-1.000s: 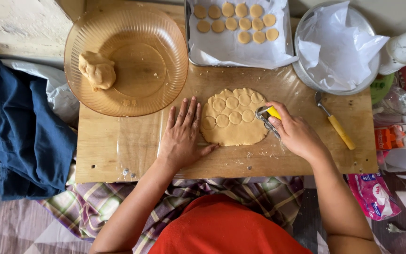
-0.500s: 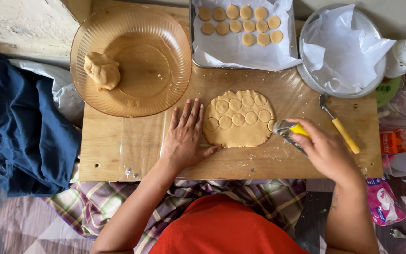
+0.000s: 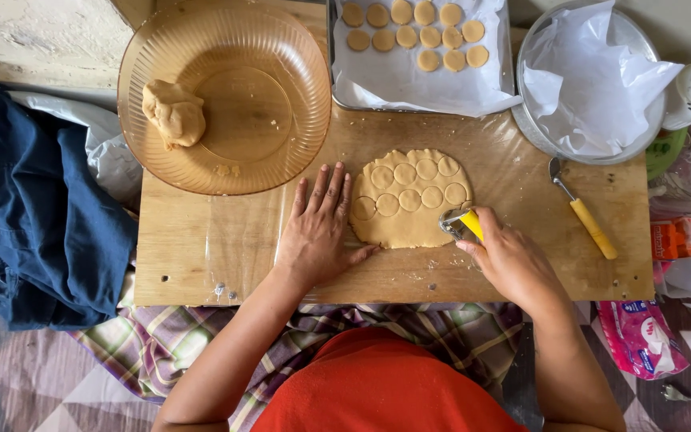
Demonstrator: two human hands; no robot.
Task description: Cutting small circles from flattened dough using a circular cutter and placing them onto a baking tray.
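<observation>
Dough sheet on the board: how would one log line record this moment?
left hand: flat beside rolled dough sheet | right hand: presses round cutter at sheet's lower right edge | wooden board: underneath

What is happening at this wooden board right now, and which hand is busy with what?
A person is cutting rounds from a rolled sheet of dough on a wooden board. The left hand lies flat beside the sheet, steadying it. The right hand holds a round cutter with a yellow handle at the sheet's lower right edge. About nine circles are already marked in the dough. Cut rounds lie on a paper-lined tray, and a lump of dough sits in an amber bowl.
</observation>
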